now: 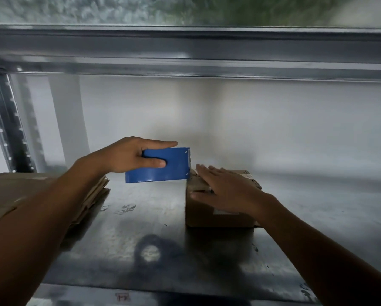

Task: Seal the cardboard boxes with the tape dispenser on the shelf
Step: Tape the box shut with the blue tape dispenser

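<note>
My left grip (136, 156) is holding the blue tape dispenser (163, 171), fingers curled round it, its toothed end pointing right. The cardboard box (207, 214) is sitting on the shelf (141, 217) just right of that end, and my right grip (225, 187) is lying flat on top, fingers straight.

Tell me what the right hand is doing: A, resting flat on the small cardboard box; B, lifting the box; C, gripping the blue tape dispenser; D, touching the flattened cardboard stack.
A: the right hand lies flat, fingers straight, on top of the small cardboard box, while the left hand grips the blue tape dispenser.
</note>
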`<action>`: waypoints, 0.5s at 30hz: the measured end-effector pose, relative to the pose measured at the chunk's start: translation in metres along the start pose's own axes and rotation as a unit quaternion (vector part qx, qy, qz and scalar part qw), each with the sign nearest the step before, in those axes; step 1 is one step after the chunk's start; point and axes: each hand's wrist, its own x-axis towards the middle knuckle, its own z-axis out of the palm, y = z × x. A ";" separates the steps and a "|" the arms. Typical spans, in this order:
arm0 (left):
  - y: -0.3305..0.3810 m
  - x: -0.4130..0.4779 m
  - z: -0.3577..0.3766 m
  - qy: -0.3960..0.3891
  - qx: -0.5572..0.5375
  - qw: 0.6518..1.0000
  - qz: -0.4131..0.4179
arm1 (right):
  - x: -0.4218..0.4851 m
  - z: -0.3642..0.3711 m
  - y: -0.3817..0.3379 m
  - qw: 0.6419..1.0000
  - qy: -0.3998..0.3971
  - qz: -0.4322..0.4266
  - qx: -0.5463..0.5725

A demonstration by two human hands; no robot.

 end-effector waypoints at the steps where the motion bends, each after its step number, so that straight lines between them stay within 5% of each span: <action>1: -0.001 -0.001 0.001 -0.010 -0.001 1.000 -0.001 | 0.000 0.001 0.001 1.000 0.003 -0.001 -0.003; 15: -0.009 -0.022 0.015 0.046 -0.110 0.993 0.013 | 0.003 0.008 0.000 0.998 0.050 0.009 -0.041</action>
